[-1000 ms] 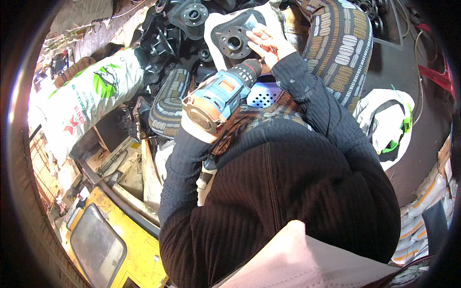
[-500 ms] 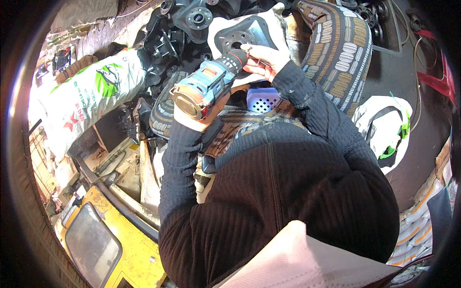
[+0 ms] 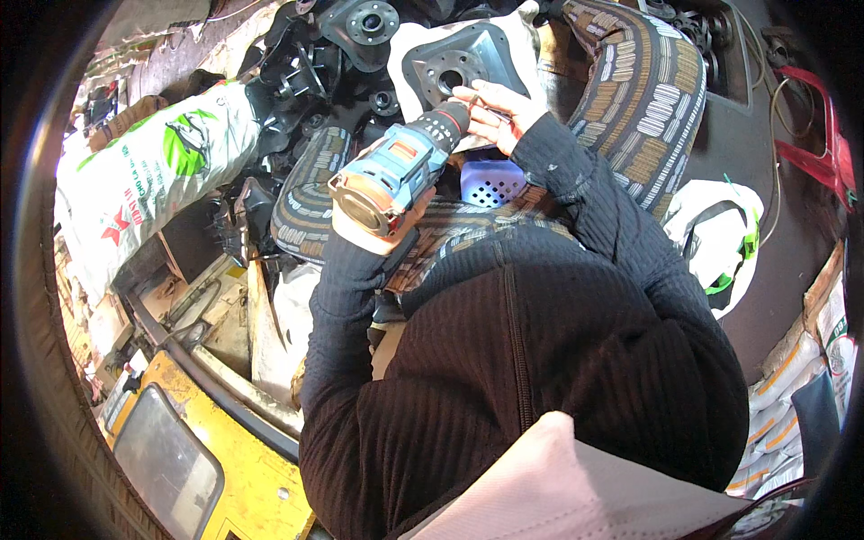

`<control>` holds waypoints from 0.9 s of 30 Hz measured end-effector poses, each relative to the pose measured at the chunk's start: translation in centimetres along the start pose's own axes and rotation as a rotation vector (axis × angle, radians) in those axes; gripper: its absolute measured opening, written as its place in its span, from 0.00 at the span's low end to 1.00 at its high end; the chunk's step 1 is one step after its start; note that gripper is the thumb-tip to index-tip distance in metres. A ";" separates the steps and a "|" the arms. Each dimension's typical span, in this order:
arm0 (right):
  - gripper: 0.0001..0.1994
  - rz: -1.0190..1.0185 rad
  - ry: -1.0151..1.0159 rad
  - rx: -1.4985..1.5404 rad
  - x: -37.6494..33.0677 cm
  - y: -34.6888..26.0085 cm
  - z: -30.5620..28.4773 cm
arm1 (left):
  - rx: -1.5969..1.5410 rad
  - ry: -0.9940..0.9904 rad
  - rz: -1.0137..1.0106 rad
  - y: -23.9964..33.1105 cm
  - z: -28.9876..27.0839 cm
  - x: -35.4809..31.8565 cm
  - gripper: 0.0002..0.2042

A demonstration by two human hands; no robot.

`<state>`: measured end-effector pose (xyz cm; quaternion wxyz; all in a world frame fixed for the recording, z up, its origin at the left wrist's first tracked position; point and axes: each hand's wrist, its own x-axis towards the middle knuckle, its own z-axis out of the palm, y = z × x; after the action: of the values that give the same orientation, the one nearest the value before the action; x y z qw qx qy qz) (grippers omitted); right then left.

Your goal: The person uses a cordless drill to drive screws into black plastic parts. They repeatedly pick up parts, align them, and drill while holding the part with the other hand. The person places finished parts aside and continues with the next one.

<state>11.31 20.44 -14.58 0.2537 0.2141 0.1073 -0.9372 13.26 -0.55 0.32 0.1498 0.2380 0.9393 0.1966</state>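
A blue cordless drill [image 3: 396, 166] is gripped in my left hand [image 3: 382, 229], its chuck aimed up and to the right. Just past the chuck, my right hand [image 3: 499, 112] has thumb and fingertips drawn together around something thin, too small to name. Beyond both hands lies a dark, roughly square metal part [image 3: 450, 72] with a round hole and a ring of small holes. It rests on a white cloth-like surface [image 3: 405, 36]. Beneath my right wrist is a purple perforated basket [image 3: 492, 184], partly hidden.
A patterned curved cushion [image 3: 643, 99] wraps around my front. Several dark metal parts [image 3: 369, 36] are piled at the far left, beside a white and green sack [image 3: 162, 171]. Another white bag [image 3: 720, 234] sits at right, near a red frame [image 3: 819, 135]. A yellow machine panel [image 3: 243, 468] stands lower left.
The drill and my left hand have shifted slightly right and down. The fingers of my right hand have moved a little and stay by the chuck.
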 end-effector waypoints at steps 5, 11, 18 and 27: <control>0.13 0.160 -0.088 0.109 0.8 0.3 -1.0 | -0.183 -0.081 -0.101 -0.2 0.3 -0.4 0.31; 0.16 0.264 0.024 0.184 0.3 1.5 -1.1 | -0.262 -0.250 -0.135 -0.5 1.0 -0.5 0.26; 0.13 -0.082 0.355 -0.193 0.1 2.0 -3.3 | -0.137 -0.169 -0.215 -0.9 0.1 0.9 0.25; 0.13 -0.178 0.454 -0.264 0.7 0.6 -2.3 | -0.094 -0.227 -0.082 -0.4 -1.1 5.7 0.24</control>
<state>11.90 20.30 -16.95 0.1654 0.3735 0.3010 -0.8617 7.88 1.65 0.02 0.2739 0.2130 0.9150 0.2059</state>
